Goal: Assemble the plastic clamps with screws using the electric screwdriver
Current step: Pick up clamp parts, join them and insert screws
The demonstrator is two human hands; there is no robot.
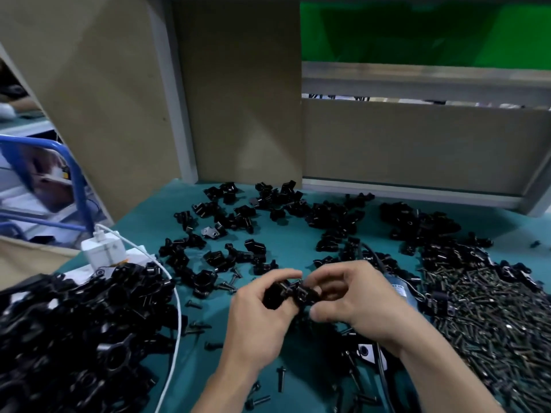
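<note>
Both hands meet above the teal table, each holding part of a black plastic clamp. My left hand grips the clamp's left piece with curled fingers. My right hand pinches the right piece between thumb and fingertips. Whether a screw sits in the clamp is not visible. The electric screwdriver, blue-grey with a label, lies on the table just behind my right hand, with its black cable running toward me.
A big heap of black clamps fills the left. Loose clamp parts are scattered across the middle and back. A pile of dark screws covers the right. A white charger with a white cable sits left. Cardboard panels wall the back.
</note>
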